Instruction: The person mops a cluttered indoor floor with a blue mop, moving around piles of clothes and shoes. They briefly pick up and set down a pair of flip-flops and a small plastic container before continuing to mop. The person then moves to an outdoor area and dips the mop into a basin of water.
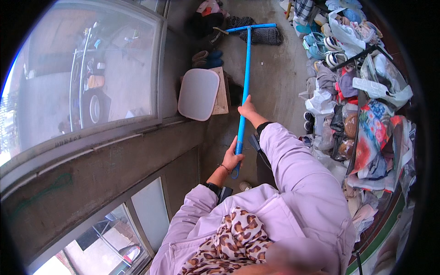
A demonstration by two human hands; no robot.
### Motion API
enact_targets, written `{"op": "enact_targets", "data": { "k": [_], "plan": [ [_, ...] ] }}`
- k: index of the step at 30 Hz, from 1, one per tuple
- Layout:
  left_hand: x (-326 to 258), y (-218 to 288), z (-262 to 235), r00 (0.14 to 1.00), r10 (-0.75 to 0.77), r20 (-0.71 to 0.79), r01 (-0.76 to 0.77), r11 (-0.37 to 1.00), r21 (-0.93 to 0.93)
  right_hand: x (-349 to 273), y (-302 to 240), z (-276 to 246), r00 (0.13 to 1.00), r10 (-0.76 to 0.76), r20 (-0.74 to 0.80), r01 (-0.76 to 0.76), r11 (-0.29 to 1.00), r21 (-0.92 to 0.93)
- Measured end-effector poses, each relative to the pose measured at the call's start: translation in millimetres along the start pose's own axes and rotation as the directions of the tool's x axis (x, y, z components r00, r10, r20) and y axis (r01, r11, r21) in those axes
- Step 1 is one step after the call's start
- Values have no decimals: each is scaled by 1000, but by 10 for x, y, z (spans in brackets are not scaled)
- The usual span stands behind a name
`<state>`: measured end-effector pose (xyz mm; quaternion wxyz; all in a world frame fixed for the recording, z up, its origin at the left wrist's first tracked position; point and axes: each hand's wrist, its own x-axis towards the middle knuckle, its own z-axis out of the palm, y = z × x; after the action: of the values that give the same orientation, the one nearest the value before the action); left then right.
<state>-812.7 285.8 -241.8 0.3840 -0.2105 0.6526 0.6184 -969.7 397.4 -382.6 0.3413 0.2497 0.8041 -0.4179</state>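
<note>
A blue T-shaped mop (247, 64) slants away from me over the concrete floor. My left hand (232, 156) is closed around the lower end of its handle, just above the hanging loop. Higher up the handle, my right hand (248, 110) grips it too. At the far end, the straight blue crossbar rests on a dark grey textured cloth (267, 36), which shows on both sides of the bar. I cannot tell whether the cloth is fastened to the bar.
A pale plastic basin (198, 94) leans against a wooden stool (221, 90) on the left. Beyond it are blue slippers (213, 59) and dark bundled items (204, 23). Shoes, bags and clothes (343, 91) pile along the right. A window ledge (78, 146) runs along the left.
</note>
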Motion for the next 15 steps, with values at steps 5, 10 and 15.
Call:
{"op": "enact_targets", "data": {
  "k": [5,10,15],
  "plan": [
    [-560,-694,-45,1000,-16,0,16,1000,-6,-684,361,459,997,56,51,-51,994,-94],
    [-1078,-1471,-134,1000,15,-3,-15,998,55,-1250,777,1020,993,112,39,-106,985,-139],
    [-1711,-2296,-270,1000,7,27,-9,997,73,-1860,1340,1678,994,111,-16,-112,981,-161]
  ]
}}
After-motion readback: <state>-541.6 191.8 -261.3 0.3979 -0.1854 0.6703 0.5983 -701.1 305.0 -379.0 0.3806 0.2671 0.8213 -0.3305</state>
